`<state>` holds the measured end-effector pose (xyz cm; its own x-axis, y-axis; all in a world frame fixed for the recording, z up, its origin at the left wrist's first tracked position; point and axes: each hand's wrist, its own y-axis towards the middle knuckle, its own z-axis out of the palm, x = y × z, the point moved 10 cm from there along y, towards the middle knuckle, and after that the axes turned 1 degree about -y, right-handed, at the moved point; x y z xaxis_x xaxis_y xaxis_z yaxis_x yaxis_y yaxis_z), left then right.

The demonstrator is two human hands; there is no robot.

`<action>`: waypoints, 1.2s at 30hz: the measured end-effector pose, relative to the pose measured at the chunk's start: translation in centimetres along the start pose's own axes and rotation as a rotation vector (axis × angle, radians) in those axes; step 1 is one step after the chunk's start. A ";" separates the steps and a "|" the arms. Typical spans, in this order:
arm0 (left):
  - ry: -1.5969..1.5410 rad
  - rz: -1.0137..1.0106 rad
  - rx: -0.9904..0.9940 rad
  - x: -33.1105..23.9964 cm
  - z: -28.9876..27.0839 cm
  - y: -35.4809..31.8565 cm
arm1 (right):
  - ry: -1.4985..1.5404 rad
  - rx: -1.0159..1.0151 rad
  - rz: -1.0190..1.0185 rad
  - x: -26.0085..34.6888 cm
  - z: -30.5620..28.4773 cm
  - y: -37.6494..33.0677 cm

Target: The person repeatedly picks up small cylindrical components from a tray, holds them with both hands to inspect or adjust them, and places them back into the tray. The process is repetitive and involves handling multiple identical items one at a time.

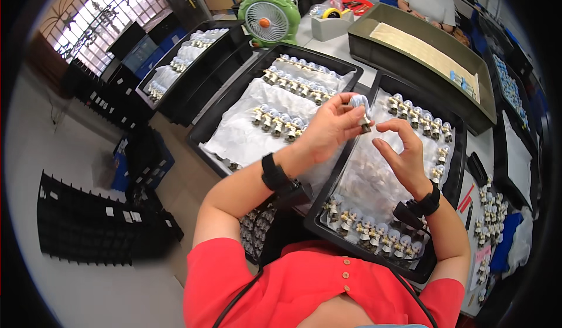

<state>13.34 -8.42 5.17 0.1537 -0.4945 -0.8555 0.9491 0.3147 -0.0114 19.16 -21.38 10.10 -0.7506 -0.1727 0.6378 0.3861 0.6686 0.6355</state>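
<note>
Rows of small fittings, each with a pale cap over a brass-coloured base, line the near edge of a black tray resting against the red-shirted person's lap. Above that tray, the right hand hovers with fingers spread and slightly curled, thumb and forefinger apart, closing on nothing; its fingertips sit just beside the piece held opposite. The left hand pinches one small fitting between thumb and fingertips, the brass end pointing toward the right hand, a pale rounded cap just above it. Both wrists carry black bands. Clear plastic sheeting lines the tray floor beneath the hands, with more fittings ranked along the far rim. To the left, a second black tray holds further rows on white wrapping. Beyond it stands a green desk fan, and farther back another person in a light shirt sits at a long olive bin.
</note>
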 end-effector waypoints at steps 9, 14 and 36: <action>1.251 -0.017 -0.513 -12.7 -21.1 -0.3 | -0.009 -0.004 -0.040 1.1 -0.5 0.4; 1.648 -0.133 -0.660 -12.5 -27.5 -1.3 | -0.055 0.019 -0.081 1.0 -0.2 0.4; 1.401 0.058 -0.319 -11.7 -17.3 -0.3 | -0.173 0.192 0.157 -7.0 1.4 1.3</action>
<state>6.51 11.30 6.20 -0.3811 0.6558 -0.6516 0.8210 0.5641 0.0876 24.13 -18.28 5.83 -0.7767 0.0584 0.6272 0.4082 0.8050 0.4306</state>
